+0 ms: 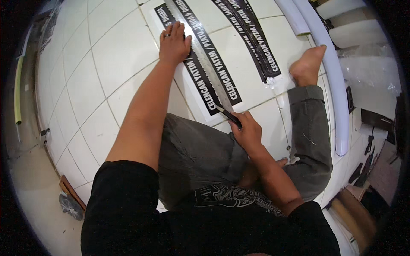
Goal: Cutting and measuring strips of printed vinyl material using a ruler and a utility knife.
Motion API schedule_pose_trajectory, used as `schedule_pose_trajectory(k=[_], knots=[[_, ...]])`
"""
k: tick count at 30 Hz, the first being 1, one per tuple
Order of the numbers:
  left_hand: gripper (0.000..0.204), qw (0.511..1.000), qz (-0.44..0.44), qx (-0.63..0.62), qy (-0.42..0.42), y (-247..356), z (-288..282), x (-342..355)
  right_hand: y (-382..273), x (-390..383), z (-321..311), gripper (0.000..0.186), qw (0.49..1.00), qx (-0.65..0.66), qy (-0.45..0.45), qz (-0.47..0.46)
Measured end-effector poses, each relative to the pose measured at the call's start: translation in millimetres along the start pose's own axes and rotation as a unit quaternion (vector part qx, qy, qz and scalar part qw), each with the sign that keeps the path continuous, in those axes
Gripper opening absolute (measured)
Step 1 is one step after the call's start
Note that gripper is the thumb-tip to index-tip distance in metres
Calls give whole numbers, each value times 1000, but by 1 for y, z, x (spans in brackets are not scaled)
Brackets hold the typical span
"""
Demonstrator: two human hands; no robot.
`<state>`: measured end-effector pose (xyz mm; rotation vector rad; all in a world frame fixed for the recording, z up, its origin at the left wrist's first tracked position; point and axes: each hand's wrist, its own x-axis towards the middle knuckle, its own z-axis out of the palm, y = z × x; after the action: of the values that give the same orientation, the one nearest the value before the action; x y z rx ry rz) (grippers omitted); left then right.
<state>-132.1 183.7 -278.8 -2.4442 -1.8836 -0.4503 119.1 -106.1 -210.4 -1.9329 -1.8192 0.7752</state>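
Note:
My left hand point(174, 45) lies with fingers stretched out on a long metal ruler point(210, 73), toward its far end. Beneath the ruler is a printed sheet point(200, 88) with black bands, white lettering and a white margin. In my right hand point(248, 131) is a utility knife point(233, 120) with a black handle. Its blade points forward and left, beside the ruler's near end and over the sheet's near end. Whether the blade touches the sheet, I cannot tell.
Right of the sheet lies a bunch of black printed strips point(253, 40) on the white tiled floor point(124, 55). Long white rolls point(337, 94) run farther right, past my bare foot point(308, 66). Dark tools point(365, 168) lie at the far right, a grey plastic bag point(70, 207) at lower left.

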Motion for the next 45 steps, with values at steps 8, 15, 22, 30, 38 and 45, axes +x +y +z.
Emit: schedule_pose_trajectory(k=[8, 15, 22, 30, 38, 45], knots=[[60, 1000, 9, -10, -10, -1, 3, -2, 0, -3, -2, 29, 1000, 5, 0, -1], [71, 995, -2, 0, -104, -5, -14, 4, 3, -3, 2, 29, 1000, 0, 0, -4], [137, 948, 12, 102, -302, 21, -64, 29, 3, -5, 0, 27, 1000, 1, 14, -12], [83, 950, 51, 129, -278, 58, -87, 3, 6, -5, -1, 26, 1000, 5, -2, 5], [121, 927, 10, 122, -354, 59, -95, -1, 0, 39, 12, 37, 992, 118, 24, 48], [119, 930, -10, 61, -362, 54, -89, -6, -80, 250, 31, 50, 998, 47, 1, -52]])
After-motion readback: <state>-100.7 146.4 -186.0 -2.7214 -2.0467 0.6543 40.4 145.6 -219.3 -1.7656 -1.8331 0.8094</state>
